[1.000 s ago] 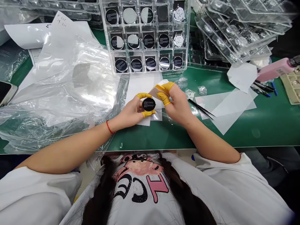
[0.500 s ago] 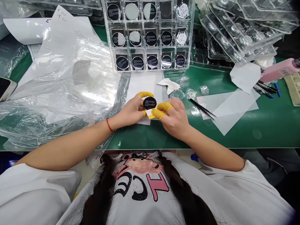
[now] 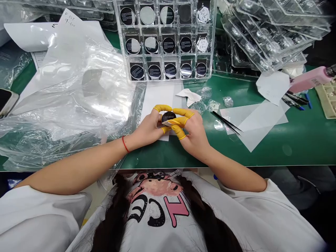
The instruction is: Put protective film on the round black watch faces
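Yellow finger cots cover several fingertips of both hands. Between thumb and fingers, my left hand [image 3: 148,126] grips a round black disc [image 3: 167,115] by its rim; white printed text shows on its face, and it looks like a watch face. From the right, my right hand [image 3: 195,132] pinches a small white piece [image 3: 166,123], cloth or paper, against the disc's lower part. Its fingers hide some of the disc. White sheets [image 3: 154,92] lie on the table beneath the hands.
A clear compartment tray [image 3: 213,38] with similar discs stands ahead. Crumpled plastic film [image 3: 105,91] spreads left. Black tweezers [image 3: 227,123], a crumpled white wipe [image 3: 188,93], translucent sheets [image 3: 249,122] and a pink bottle [image 3: 308,80] lie right, below stacked trays [image 3: 267,38].
My right hand has brought the white piece up onto the disc, and its forefinger now reaches the disc's upper edge. The disc has tilted; my left hand still grips it.
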`<state>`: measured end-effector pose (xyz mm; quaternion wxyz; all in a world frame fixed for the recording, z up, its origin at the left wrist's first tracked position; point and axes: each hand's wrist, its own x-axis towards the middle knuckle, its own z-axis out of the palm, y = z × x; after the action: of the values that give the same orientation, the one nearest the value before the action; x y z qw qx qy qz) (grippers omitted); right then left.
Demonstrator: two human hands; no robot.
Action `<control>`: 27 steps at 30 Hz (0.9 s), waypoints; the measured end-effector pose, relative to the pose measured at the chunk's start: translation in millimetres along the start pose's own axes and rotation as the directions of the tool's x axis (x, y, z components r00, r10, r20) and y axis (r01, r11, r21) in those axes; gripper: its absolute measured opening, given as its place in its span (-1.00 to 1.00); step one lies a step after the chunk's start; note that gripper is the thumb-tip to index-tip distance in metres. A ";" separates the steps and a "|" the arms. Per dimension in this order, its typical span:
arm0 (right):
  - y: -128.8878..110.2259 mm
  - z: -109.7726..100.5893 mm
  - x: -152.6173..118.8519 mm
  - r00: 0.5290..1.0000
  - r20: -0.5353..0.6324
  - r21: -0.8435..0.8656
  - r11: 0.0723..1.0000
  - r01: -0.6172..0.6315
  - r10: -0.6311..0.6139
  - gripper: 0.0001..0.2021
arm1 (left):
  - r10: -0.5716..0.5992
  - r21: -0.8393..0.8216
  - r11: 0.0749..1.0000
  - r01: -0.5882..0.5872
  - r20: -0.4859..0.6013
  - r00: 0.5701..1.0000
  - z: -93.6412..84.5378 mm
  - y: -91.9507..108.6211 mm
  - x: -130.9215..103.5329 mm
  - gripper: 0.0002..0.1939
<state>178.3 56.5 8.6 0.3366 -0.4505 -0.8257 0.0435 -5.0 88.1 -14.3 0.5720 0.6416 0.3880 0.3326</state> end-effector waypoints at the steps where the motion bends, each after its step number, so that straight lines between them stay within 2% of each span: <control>1: -2.0 2.0 -1.6 1.000 -0.016 -0.051 0.998 0.020 -0.021 -0.86 | 0.006 0.015 1.000 -0.006 -0.001 1.000 0.0 -0.3 -0.4 -0.50; 4: -5.6 5.4 -5.6 0.991 -0.090 -0.178 0.981 0.081 -0.098 -0.91 | 0.001 0.008 1.000 -0.001 -0.014 1.000 0.5 0.6 -1.3 -0.50; 8: -5.3 7.9 -5.2 0.976 -0.142 -0.247 0.961 0.127 -0.166 -0.92 | -0.025 -0.019 1.000 0.025 -0.024 0.999 1.1 2.4 -1.6 -0.48; 15: 7.3 18.1 6.7 0.980 -0.107 -0.257 0.957 0.138 -0.170 -0.84 | -0.035 -0.099 0.995 0.033 -0.022 0.999 1.6 1.9 -1.4 -0.51; 22: 16.5 23.7 24.7 0.960 -0.159 -0.298 0.938 0.175 -0.230 -0.90 | 0.001 -0.135 0.991 -0.006 -0.036 0.999 1.3 -3.7 -1.0 -0.51; 27: 25.9 30.0 33.5 0.976 -0.128 -0.273 0.952 0.136 -0.176 -0.89 | -0.011 -0.268 0.963 0.008 -0.008 1.000 1.6 -0.4 2.1 -0.45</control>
<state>166.6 104.6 -6.9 0.3378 -0.4263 -0.8294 -0.1273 -2.6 89.2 -15.0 0.6532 0.5550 0.3452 0.3823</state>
